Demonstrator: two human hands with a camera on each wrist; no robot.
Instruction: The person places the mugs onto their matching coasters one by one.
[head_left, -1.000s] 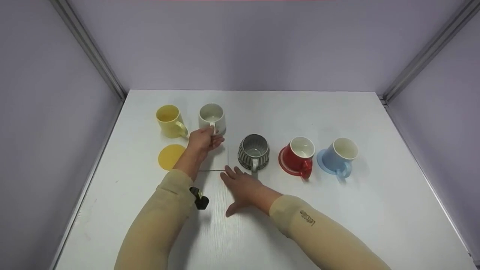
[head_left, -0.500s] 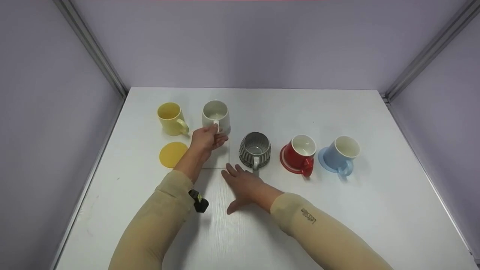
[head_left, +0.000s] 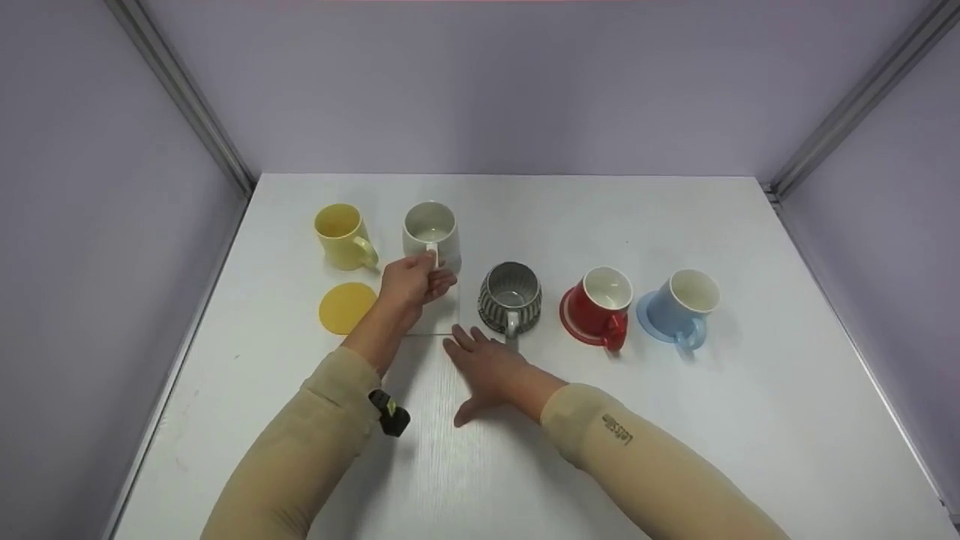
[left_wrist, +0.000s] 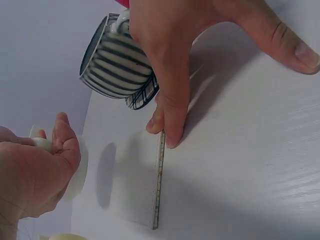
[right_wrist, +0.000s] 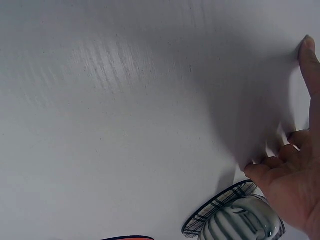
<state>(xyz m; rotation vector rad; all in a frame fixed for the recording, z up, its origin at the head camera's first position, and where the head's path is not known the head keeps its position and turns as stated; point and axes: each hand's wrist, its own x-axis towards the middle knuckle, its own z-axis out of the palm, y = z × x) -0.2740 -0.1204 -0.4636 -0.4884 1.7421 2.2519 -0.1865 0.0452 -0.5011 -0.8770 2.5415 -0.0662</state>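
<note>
My left hand pinches the handle of a white mug, which stands upright over the far part of a thin white square coaster. In the left wrist view a shadow lies on the coaster beside the mug, which is partly hidden by the hand. My right hand is spread low over the table, its fingertips right at the coaster's near edge. Just beyond that hand is a grey striped mug on a plaid coaster.
A yellow mug stands at the back left, with a round yellow coaster in front of it. To the right are a red mug on a red coaster and a light blue mug on a blue coaster.
The left hand and white mug have shifted slightly right over the coaster, mostly in the first half second. The left forearm has swung a little outward. The right hand keeps its place.
</note>
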